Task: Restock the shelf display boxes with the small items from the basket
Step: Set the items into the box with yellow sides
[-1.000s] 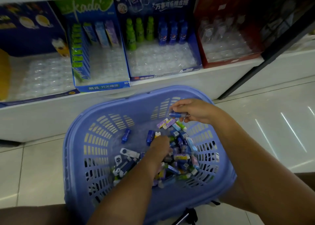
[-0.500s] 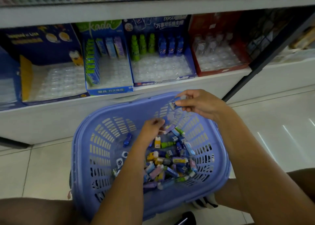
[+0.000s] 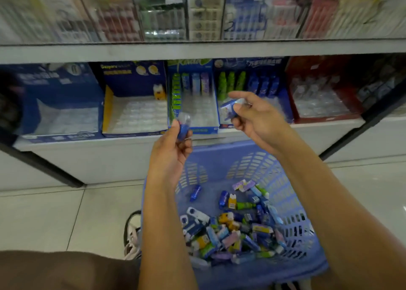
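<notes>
Both hands were digging in the basket a second ago, now they're up at the shelf. Left hand pinches a small blue item, right hand grips a blue-white item, both just short of the blue bottle box. Slotting them in should be next.
</notes>
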A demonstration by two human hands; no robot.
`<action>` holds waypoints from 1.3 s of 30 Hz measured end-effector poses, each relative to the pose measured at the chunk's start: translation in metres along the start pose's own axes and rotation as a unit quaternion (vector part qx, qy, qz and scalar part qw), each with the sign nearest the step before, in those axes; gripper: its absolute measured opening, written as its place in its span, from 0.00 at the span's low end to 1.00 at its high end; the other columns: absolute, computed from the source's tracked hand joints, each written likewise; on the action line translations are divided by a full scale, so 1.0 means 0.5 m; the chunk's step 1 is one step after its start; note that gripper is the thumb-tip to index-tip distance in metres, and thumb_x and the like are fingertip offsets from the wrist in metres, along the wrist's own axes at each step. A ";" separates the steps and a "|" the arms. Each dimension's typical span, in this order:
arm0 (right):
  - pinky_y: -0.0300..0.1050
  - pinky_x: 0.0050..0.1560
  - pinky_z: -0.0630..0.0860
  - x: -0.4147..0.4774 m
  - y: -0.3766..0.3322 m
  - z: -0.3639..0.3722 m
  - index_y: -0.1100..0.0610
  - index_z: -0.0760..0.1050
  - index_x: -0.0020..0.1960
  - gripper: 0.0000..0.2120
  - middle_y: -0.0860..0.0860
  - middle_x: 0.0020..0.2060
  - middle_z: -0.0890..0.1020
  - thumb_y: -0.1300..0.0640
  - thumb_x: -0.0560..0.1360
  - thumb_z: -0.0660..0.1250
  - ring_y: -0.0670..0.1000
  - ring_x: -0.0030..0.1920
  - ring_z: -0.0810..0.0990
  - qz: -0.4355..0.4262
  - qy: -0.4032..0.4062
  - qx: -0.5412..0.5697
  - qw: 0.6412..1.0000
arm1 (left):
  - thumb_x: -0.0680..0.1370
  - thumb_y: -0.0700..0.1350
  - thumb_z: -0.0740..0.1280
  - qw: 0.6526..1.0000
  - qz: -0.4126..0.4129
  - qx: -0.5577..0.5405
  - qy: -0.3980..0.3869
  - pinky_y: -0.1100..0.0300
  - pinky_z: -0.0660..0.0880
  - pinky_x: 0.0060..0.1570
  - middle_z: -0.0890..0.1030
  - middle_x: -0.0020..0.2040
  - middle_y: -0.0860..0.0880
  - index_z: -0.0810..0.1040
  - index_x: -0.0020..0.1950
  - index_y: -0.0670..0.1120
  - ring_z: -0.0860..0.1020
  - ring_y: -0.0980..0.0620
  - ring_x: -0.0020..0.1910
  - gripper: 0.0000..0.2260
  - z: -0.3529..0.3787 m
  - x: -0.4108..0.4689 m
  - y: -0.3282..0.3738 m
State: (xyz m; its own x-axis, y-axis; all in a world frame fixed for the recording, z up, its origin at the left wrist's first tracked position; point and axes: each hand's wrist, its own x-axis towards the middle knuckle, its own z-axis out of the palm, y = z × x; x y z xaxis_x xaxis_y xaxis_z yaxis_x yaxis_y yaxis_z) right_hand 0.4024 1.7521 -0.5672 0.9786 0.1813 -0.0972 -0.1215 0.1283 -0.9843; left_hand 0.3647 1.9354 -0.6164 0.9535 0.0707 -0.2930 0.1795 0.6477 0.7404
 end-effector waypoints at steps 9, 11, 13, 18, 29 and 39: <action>0.35 0.33 0.76 0.142 -0.011 0.207 0.57 0.67 0.53 0.06 0.51 0.40 0.76 0.64 0.78 0.62 0.45 0.30 0.79 -0.073 0.006 -0.223 0.972 | 0.81 0.43 0.61 0.991 0.095 -0.046 0.084 0.69 0.67 0.27 0.76 0.34 0.49 0.75 0.44 0.41 0.68 0.59 0.25 0.08 -0.083 -0.011 0.101; 0.38 0.36 0.79 0.177 -0.021 0.256 0.59 0.70 0.52 0.04 0.52 0.42 0.78 0.65 0.78 0.62 0.49 0.33 0.80 -0.072 -0.011 -0.226 0.971 | 0.81 0.42 0.60 0.989 0.091 -0.046 0.102 0.68 0.66 0.27 0.74 0.35 0.48 0.73 0.44 0.40 0.66 0.59 0.25 0.08 -0.105 -0.011 0.115; 0.48 0.44 0.81 0.212 -0.025 0.304 0.64 0.75 0.54 0.07 0.58 0.48 0.80 0.64 0.78 0.62 0.55 0.37 0.80 -0.068 -0.016 -0.268 0.961 | 0.82 0.41 0.59 0.988 0.092 -0.053 0.112 0.68 0.65 0.26 0.73 0.36 0.48 0.73 0.44 0.40 0.66 0.59 0.25 0.09 -0.122 -0.008 0.128; 0.35 0.38 0.78 0.273 -0.017 0.387 0.68 0.76 0.56 0.11 0.61 0.46 0.79 0.63 0.77 0.64 0.52 0.39 0.79 -0.063 -0.031 -0.349 0.935 | 0.82 0.41 0.58 0.983 0.118 -0.076 0.120 0.67 0.66 0.27 0.74 0.35 0.48 0.73 0.44 0.40 0.67 0.58 0.26 0.09 -0.149 0.004 0.152; 0.42 0.50 0.68 0.361 0.065 0.426 0.60 0.73 0.62 0.13 0.58 0.56 0.78 0.57 0.78 0.62 0.56 0.56 0.76 -0.240 -0.138 -0.617 0.737 | 0.82 0.39 0.57 0.973 0.144 -0.131 0.120 0.65 0.73 0.34 0.78 0.39 0.49 0.74 0.48 0.41 0.74 0.55 0.33 0.08 -0.208 0.023 0.139; 0.39 0.45 0.65 0.394 0.066 0.435 0.60 0.75 0.60 0.13 0.57 0.58 0.78 0.57 0.78 0.62 0.56 0.56 0.76 -0.221 -0.143 -0.632 0.729 | 0.82 0.38 0.56 0.977 0.126 -0.138 0.106 0.64 0.75 0.37 0.82 0.44 0.46 0.77 0.51 0.41 0.77 0.54 0.35 0.10 -0.219 0.028 0.129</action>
State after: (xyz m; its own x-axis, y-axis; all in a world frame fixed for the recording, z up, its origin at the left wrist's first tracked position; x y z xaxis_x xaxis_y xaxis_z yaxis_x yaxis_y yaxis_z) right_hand 0.5553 2.0042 -0.5868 0.7795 0.6135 0.1267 0.6217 -0.7325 -0.2775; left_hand 0.3629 2.0612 -0.6389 0.8816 0.3918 -0.2631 -0.1553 0.7673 0.6222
